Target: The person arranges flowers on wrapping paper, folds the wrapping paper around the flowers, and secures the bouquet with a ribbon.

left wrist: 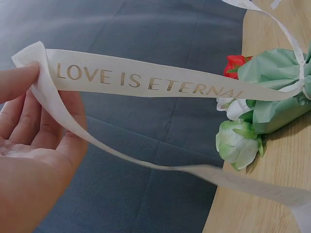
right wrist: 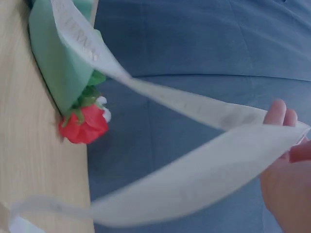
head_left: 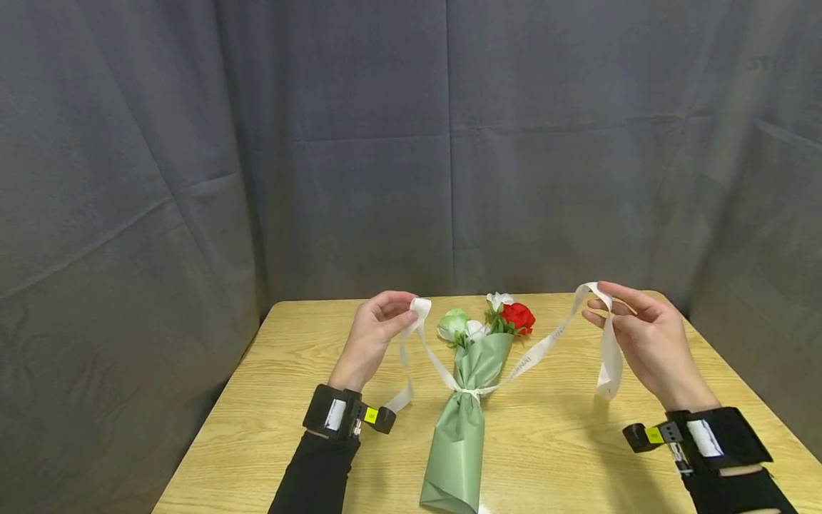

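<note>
A bouquet wrapped in green paper lies on the table, its flower heads toward the back. A white ribbon is tied round its middle, with a long tail out to each side. My left hand pinches the left tail between thumb and fingers, and its loose end hangs down. Gold letters on that ribbon read "LOVE IS ETERNAL" in the left wrist view. On the other side my right hand holds the right tail at the fingertips, above the table. That tail's free end hangs below the hand, blurred in the right wrist view.
At the bouquet's top are a red flower, a pale green flower and white ones. The wooden table extends to a grey curtain behind it and at both sides. Each wrist wears a black strap with a small camera.
</note>
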Demonstrator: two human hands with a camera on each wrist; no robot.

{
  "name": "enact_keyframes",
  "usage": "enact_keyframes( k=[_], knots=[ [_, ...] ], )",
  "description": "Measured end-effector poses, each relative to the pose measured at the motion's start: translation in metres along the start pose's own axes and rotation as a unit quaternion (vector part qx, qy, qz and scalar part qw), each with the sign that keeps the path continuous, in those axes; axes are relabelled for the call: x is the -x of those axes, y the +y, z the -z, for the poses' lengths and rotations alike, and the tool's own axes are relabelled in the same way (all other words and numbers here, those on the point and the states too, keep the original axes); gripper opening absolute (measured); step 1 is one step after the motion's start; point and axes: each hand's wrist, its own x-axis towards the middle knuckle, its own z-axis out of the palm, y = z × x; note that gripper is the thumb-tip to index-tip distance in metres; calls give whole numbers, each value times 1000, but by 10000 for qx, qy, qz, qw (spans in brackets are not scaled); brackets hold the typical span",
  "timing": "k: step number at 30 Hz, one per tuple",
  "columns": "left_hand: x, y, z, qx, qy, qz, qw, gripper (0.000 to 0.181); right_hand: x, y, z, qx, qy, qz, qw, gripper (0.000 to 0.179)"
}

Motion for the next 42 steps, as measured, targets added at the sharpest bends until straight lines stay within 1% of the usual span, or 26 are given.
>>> enact_keyframes(
  k=[3,5,7,8,10,11,13,15,18,19,21,23,25,26,30,31,33,35,37,38,39,40,42],
  knots=[
    [1,0,1,-24,6,3,10000,26,1,7,0,501,281,-245,9980,36],
    [2,-1,1,-58,17,-15,10000,26,1,11,-1,979,605,-386,9926,38],
    [2,-1,2,-41,27,-25,10000,26,1,15,-3,1592,955,-495,9814,40],
    [2,-1,2,-32,31,-31,10000,25,0,17,-5,1925,1105,-544,9735,41],
    [2,-2,1,-11,33,-28,10000,25,1,21,-8,2547,1244,-700,9564,47],
    [2,-2,1,14,28,-17,10000,25,1,22,-9,2809,1230,-741,9489,47],
    [2,-3,0,37,23,-10,10000,25,2,24,-9,3146,1026,-790,9404,47],
    [2,-3,0,36,39,0,10000,25,4,24,-9,3361,740,-788,9356,47],
    [3,-2,1,22,81,-8,10000,25,4,24,-9,3609,361,-666,9295,46],
    [3,-2,1,27,92,-8,10000,25,4,24,-9,3642,286,-609,9289,45],
    [4,-2,1,23,93,-8,10000,25,5,24,-10,3554,170,-533,9330,42],
    [4,-2,2,25,95,-9,10000,25,4,24,-11,3297,68,-507,9427,41],
    [4,-3,2,17,110,-16,9999,24,4,24,-12,3112,-40,-462,9492,40],
    [4,-3,2,6,117,-22,9999,24,4,24,-12,3088,-115,-423,9501,38],
    [4,-4,1,-8,124,-29,9999,24,4,25,-14,3194,-458,-243,9462,32],
    [4,-4,1,-11,120,-27,9999,23,4,25,-14,3148,-542,-236,9473,31],
    [5,-4,0,-8,120,-33,9999,23,4,25,-16,2803,-693,-371,9567,31],
    [5,-4,0,-9,130,-42,9999,23,4,26,-16,2324,-837,-668,9667,32],
    [5,-4,0,-26,133,-56,9999,22,4,28,-16,2012,-861,-1023,9704,35],
    [5,-3,0,-43,132,-74,9999,22,4,29,-16,1954,-842,-1207,9696,36],
    [5,-3,0,-53,132,-71,9999,22,4,31,-16,2019,-827,-1339,9667,36],
    [5,-3,0,-64,132,-77,9999,22,4,33,-15,2168,-769,-1455,9622,36],
    [5,-3,0,-78,137,-80,9998,22,5,38,-13,2605,-624,-1631,9495,36]
  ],
)
